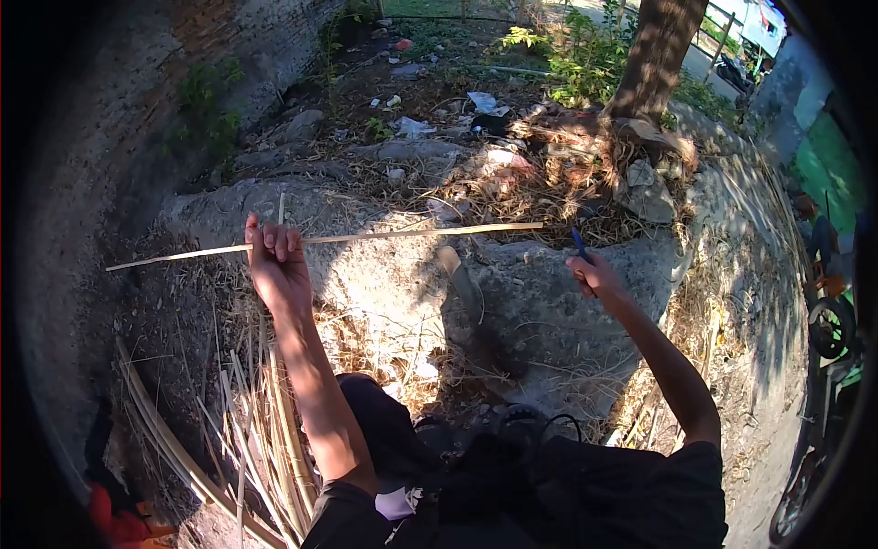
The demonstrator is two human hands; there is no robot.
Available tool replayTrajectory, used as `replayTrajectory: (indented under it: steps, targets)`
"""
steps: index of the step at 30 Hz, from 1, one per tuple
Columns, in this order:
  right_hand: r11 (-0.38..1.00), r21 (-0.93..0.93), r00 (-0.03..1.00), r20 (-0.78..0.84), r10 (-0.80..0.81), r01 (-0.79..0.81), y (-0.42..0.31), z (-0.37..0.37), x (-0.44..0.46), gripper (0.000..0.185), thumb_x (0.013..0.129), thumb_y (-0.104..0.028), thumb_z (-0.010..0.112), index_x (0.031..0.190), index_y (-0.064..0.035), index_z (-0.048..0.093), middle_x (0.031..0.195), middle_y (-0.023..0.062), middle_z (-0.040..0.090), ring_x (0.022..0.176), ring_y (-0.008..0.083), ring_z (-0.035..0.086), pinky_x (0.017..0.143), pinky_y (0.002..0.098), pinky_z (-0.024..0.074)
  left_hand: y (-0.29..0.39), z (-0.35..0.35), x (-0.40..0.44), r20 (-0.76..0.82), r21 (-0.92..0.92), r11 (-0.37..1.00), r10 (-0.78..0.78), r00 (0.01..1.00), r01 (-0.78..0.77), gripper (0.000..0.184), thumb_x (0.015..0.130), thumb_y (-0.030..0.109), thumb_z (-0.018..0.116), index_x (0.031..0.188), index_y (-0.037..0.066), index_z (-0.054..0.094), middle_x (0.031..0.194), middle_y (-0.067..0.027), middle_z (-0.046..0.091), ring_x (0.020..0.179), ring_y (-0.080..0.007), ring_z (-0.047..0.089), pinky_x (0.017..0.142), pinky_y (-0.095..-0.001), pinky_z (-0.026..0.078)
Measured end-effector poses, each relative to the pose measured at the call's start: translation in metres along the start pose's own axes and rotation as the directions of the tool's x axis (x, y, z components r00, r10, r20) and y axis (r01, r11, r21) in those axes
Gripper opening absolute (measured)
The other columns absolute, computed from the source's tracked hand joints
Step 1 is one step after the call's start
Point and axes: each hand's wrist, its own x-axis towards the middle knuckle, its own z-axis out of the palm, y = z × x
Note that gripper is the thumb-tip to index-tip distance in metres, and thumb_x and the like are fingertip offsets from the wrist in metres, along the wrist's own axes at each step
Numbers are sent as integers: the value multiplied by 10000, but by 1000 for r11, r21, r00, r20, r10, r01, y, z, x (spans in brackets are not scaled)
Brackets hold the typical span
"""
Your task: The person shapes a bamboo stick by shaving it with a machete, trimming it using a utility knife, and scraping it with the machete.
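Note:
My left hand (280,267) is raised with its fingers closed around a long, thin bamboo strip (421,234). The strip runs nearly level across the view and sticks out on both sides of the hand. Off to the right, my right hand (594,276) grips a slim blue tool (579,242), just below and beyond the strip's right end. Its kind is too small to make out, and the fingers cover part of it. A gap separates the tool from the strip.
More bamboo strips (285,430) lie at lower left. A short piece of wood (460,279) stands by the stone ledge (540,284). Beyond are dry shavings, litter (416,126) and a tree trunk (657,59). A brick wall (146,101) rises on the left; a wheel (829,327) is at far right.

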Motion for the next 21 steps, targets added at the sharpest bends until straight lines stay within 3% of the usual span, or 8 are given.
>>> replayTrajectory:
  steps: [1, 5, 7, 8, 11, 15, 17, 21]
  targets:
    - [995, 95, 999, 28, 34, -36, -37, 1, -12, 316, 1059, -354, 623, 1127, -50, 681, 727, -51, 476, 493, 20, 347, 452, 230, 269, -3, 1, 0, 7, 1, 1000, -2, 1000, 2, 215, 1155, 170, 413, 1254, 22, 533, 790, -11, 448, 623, -106, 392, 638, -306, 437]
    - [979, 174, 993, 38, -114, 106, -137, 32, -55, 379, 1079, -380, 612, 1252, -52, 690, 720, -66, 455, 490, 2, 303, 447, 231, 224, -17, 13, -5, -29, -2, 999, -32, 999, 32, 210, 1154, 158, 406, 1252, 26, 536, 802, -16, 460, 629, -106, 389, 647, -304, 441]
    - [986, 138, 986, 126, -107, 90, -151, 42, -59, 419, 1085, -390, 606, 1319, -51, 677, 768, -47, 555, 499, -6, 309, 455, 223, 237, -22, 16, -8, 11, -15, 999, -32, 999, 32, 211, 1155, 160, 403, 1256, 32, 537, 805, -19, 465, 632, -107, 388, 662, -300, 439]
    - [992, 89, 989, 108, -100, 91, -159, 51, -61, 392, 1090, -369, 602, 1269, -33, 692, 868, 8, 678, 503, -1, 325, 462, 224, 254, -23, 18, -9, 9, -25, 999, -37, 999, 38, 219, 1154, 164, 407, 1266, 24, 532, 808, -16, 446, 629, -112, 378, 676, -307, 446]
    - [989, 19, 986, 79, -149, 148, -151, 59, -57, 372, 1086, -346, 613, 1235, -16, 698, 963, 62, 741, 509, 5, 342, 469, 225, 272, -19, 15, -13, 71, -19, 999, -33, 997, 35, 222, 1151, 165, 422, 1288, 17, 515, 842, -17, 434, 672, -121, 400, 731, -319, 462]
    - [986, 153, 975, 197, -99, 69, -160, 54, -74, 280, 1054, -243, 675, 1201, -6, 701, 917, 56, 734, 515, 11, 356, 471, 234, 282, -8, 20, -14, 155, -98, 995, -8, 988, 23, 213, 1128, 110, 448, 1318, 22, 485, 935, -35, 459, 792, -141, 449, 821, -348, 456]
    - [986, 146, 970, 216, -112, 81, -165, 53, -85, 284, 1012, -220, 735, 1204, -12, 715, 881, 41, 728, 541, 17, 400, 489, 238, 300, -4, 28, -16, 66, -124, 992, -28, 997, 36, 245, 1142, 190, 440, 1326, 48, 514, 922, -41, 509, 801, -155, 482, 802, -352, 443]
    - [963, -62, 950, 189, -247, 262, -165, 49, -94, 312, 909, -211, 854, 1144, -22, 773, 861, 8, 719, 684, 67, 573, 603, 247, 424, 2, 44, -23, 112, -164, 982, -75, 991, 93, 246, 1126, 198, 469, 1305, 49, 546, 937, -53, 528, 858, -184, 520, 1096, -457, 462]
